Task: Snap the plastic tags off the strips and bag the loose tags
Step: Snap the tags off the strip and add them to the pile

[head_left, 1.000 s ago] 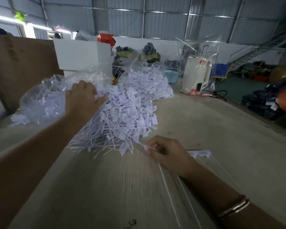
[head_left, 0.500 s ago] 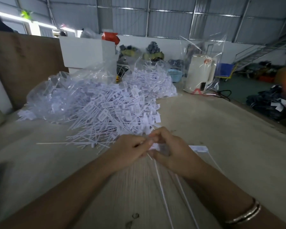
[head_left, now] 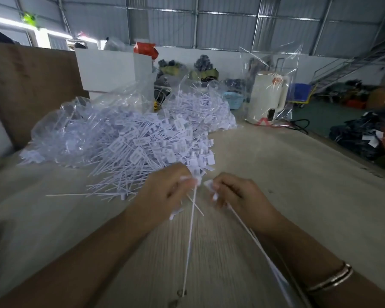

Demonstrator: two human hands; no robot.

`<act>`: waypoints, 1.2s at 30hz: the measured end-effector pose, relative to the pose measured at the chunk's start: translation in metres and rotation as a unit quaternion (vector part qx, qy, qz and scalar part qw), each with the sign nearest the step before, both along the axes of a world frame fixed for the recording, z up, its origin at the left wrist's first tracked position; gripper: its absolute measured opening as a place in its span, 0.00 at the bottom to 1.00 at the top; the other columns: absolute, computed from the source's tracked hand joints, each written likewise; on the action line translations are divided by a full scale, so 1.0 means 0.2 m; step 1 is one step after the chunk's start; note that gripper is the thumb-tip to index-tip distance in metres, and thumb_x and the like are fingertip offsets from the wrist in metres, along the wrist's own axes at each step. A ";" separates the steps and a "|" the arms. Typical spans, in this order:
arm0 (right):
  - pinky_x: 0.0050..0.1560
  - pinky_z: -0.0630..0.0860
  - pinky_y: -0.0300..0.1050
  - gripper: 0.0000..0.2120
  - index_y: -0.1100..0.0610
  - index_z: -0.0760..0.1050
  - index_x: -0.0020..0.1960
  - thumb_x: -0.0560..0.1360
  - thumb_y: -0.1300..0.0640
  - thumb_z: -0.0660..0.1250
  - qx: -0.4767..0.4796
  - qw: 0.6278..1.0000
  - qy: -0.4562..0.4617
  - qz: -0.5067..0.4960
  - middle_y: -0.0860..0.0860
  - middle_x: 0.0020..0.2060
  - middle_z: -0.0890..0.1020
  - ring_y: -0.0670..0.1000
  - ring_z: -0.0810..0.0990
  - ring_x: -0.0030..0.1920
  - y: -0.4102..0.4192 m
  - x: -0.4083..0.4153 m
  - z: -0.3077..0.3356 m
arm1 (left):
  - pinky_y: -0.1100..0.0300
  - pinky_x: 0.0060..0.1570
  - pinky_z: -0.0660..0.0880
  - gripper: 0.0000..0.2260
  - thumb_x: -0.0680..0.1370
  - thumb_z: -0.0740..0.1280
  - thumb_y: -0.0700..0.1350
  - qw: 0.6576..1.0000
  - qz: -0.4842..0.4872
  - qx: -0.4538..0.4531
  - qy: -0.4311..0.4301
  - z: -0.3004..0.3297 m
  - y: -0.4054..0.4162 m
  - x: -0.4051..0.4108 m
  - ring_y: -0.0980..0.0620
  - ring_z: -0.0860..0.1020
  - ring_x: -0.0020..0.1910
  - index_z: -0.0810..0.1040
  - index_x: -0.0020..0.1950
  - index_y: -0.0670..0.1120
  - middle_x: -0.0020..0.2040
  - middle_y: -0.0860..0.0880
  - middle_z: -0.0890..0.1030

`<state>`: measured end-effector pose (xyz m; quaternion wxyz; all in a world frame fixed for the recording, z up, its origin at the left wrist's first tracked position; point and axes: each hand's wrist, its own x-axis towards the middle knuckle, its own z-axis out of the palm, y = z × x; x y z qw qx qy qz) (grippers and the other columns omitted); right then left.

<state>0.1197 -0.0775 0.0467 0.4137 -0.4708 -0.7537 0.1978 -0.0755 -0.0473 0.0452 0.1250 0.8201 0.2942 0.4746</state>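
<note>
Since the frame half a second earlier the two hands, then touching at the fingertips, have drawn a little apart, and the thin stems they hold now diverge. A second ago the left hand lay on the pile; it now works beside the right.

Left hand [head_left: 165, 194]: fingers curled, pinching the head of a tag [head_left: 190, 230] whose thin stem runs from the fingertips toward the near edge of the table [head_left: 309, 196], long axis near-to-far, head pointing to the far edge. A few more short stems and a small flat head show under this hand; how they are held cannot be told.

Right hand [head_left: 238, 196]: fingers curled, gripping a strip [head_left: 249, 232]. Its white head shows at the fingertips, pointing toward the left hand; its stems slant back toward the near right corner, along the forearm. A bangle [head_left: 330, 278] sits on the right wrist.

Pile [head_left: 156, 150] of loose tags: just beyond the hands, toward the far left of the table, stems lying in all directions, most heads toward the right. Behind it, clear bags [head_left: 76, 134] filled with tags lie at the left edge.

A white kettle [head_left: 268, 98] in a clear wrapper stands at the far edge, well apart from the hands. Motion blur softens the fingertips.
</note>
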 end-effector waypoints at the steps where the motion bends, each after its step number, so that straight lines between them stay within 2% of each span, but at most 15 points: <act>1: 0.35 0.72 0.34 0.11 0.57 0.74 0.38 0.78 0.60 0.62 -0.007 0.998 0.051 -0.028 0.50 0.32 0.80 0.45 0.77 0.30 0.01 0.03 0.01 | 0.69 0.32 0.68 0.10 0.78 0.61 0.48 0.997 0.026 -0.016 -0.069 0.04 0.02 -0.04 0.56 0.72 0.31 0.74 0.38 0.47 0.32 0.51 0.73; 3: 0.38 0.74 0.42 0.10 0.58 0.73 0.38 0.78 0.59 0.62 -0.009 0.990 0.115 -0.082 0.50 0.33 0.79 0.47 0.77 0.31 0.03 0.11 0.02 | 0.72 0.31 0.66 0.10 0.78 0.59 0.52 0.976 0.127 0.000 -0.174 0.14 0.11 -0.16 0.60 0.71 0.30 0.73 0.39 0.50 0.32 0.53 0.74; 5: 0.41 0.73 0.46 0.09 0.54 0.74 0.38 0.77 0.58 0.63 -0.009 0.986 0.133 -0.098 0.51 0.34 0.79 0.48 0.76 0.33 0.03 0.12 0.01 | 0.68 0.34 0.67 0.13 0.77 0.58 0.55 0.956 0.232 0.032 -0.174 0.23 0.25 -0.29 0.60 0.73 0.33 0.74 0.41 0.48 0.33 0.55 0.74; 8: 0.35 0.69 0.36 0.08 0.46 0.73 0.38 0.76 0.52 0.66 -0.019 0.996 0.020 -0.084 0.47 0.33 0.78 0.41 0.72 0.31 0.04 0.06 -0.04 | 0.52 0.47 0.70 0.12 0.76 0.66 0.50 0.932 0.357 0.055 0.004 0.23 0.46 -0.37 0.43 0.75 0.47 0.77 0.45 0.40 0.44 0.43 0.77; 11: 0.35 0.69 0.37 0.05 0.48 0.74 0.41 0.74 0.49 0.67 -0.008 0.995 -0.075 -0.071 0.44 0.33 0.78 0.41 0.74 0.32 0.05 0.03 -0.06 | 0.44 0.50 0.68 0.11 0.72 0.72 0.45 0.901 0.407 0.080 0.126 0.17 0.51 -0.35 0.36 0.72 0.51 0.77 0.49 0.38 0.51 0.37 0.75; 14: 0.38 0.71 0.37 0.04 0.48 0.75 0.42 0.73 0.51 0.70 0.005 0.996 -0.036 -0.086 0.44 0.36 0.79 0.41 0.76 0.35 0.04 0.05 -0.05 | 0.49 0.47 0.67 0.07 0.73 0.69 0.43 0.908 0.362 0.201 0.060 0.21 0.42 -0.29 0.39 0.73 0.48 0.76 0.46 0.41 0.47 0.39 0.75; 16: 0.37 0.70 0.35 0.07 0.45 0.72 0.44 0.71 0.51 0.71 0.036 0.994 -0.045 -0.092 0.43 0.37 0.79 0.41 0.76 0.37 0.03 0.04 -0.05 | 0.57 0.45 0.65 0.07 0.75 0.63 0.48 0.942 0.259 0.210 0.033 0.23 0.29 -0.19 0.49 0.73 0.44 0.75 0.44 0.45 0.43 0.47 0.76; 18: 0.36 0.70 0.38 0.12 0.44 0.69 0.47 0.71 0.51 0.71 0.060 0.993 -0.060 -0.079 0.44 0.37 0.78 0.43 0.75 0.36 0.02 0.00 -0.05 | 0.65 0.38 0.67 0.14 0.76 0.59 0.58 0.989 0.126 0.051 0.065 0.19 0.14 -0.06 0.60 0.71 0.34 0.73 0.37 0.51 0.34 0.57 0.74; 20: 0.33 0.69 0.38 0.14 0.45 0.67 0.48 0.70 0.52 0.71 0.083 0.993 -0.064 -0.057 0.42 0.34 0.76 0.43 0.75 0.32 0.01 -0.03 -0.05 | 0.63 0.33 0.69 0.22 0.75 0.56 0.66 0.980 0.056 -0.119 0.149 0.09 0.04 0.06 0.60 0.71 0.27 0.72 0.32 0.52 0.27 0.54 0.73; 22: 0.36 0.72 0.40 0.14 0.45 0.66 0.48 0.70 0.54 0.71 0.073 0.996 -0.056 -0.018 0.41 0.35 0.77 0.42 0.76 0.34 0.00 -0.05 -0.06 | 0.62 0.34 0.70 0.21 0.77 0.59 0.60 0.968 0.008 -0.202 0.151 0.00 0.01 0.10 0.61 0.73 0.26 0.74 0.28 0.53 0.25 0.54 0.76; 26: 0.42 0.74 0.41 0.09 0.50 0.72 0.50 0.72 0.54 0.68 0.020 0.998 -0.054 0.011 0.44 0.41 0.81 0.44 0.79 0.41 0.01 0.01 -0.05 | 0.65 0.27 0.66 0.19 0.79 0.62 0.48 0.951 -0.029 -0.308 -0.009 -0.05 0.04 0.06 0.58 0.70 0.23 0.74 0.27 0.49 0.23 0.54 0.74; 28: 0.39 0.71 0.40 0.07 0.50 0.76 0.48 0.72 0.52 0.70 0.042 0.990 -0.129 -0.033 0.42 0.39 0.79 0.43 0.76 0.39 0.02 0.03 -0.04 | 0.66 0.25 0.67 0.18 0.79 0.61 0.48 0.953 -0.038 -0.301 -0.014 -0.07 0.04 0.04 0.59 0.71 0.23 0.74 0.29 0.49 0.23 0.53 0.75; 31: 0.37 0.70 0.38 0.06 0.49 0.80 0.47 0.74 0.48 0.67 0.066 0.976 -0.201 -0.050 0.45 0.37 0.81 0.44 0.76 0.37 0.03 0.03 -0.04 | 0.66 0.27 0.68 0.15 0.79 0.62 0.45 0.976 -0.017 -0.210 0.047 -0.07 0.03 0.02 0.61 0.71 0.22 0.73 0.32 0.50 0.24 0.56 0.74; 33: 0.38 0.73 0.42 0.09 0.51 0.80 0.42 0.77 0.51 0.64 0.056 0.980 -0.184 -0.040 0.47 0.34 0.82 0.45 0.78 0.33 0.03 0.02 -0.04 | 0.61 0.27 0.70 0.12 0.79 0.63 0.44 0.987 -0.008 -0.145 0.060 -0.05 0.03 0.02 0.60 0.72 0.23 0.74 0.35 0.49 0.24 0.54 0.73; 36: 0.35 0.73 0.40 0.13 0.49 0.76 0.35 0.78 0.56 0.63 0.022 0.997 -0.072 0.001 0.42 0.26 0.78 0.43 0.76 0.28 0.02 0.00 -0.03 | 0.57 0.29 0.71 0.10 0.78 0.64 0.47 0.996 -0.018 -0.081 0.030 -0.01 0.02 0.01 0.57 0.75 0.25 0.76 0.37 0.49 0.29 0.50 0.75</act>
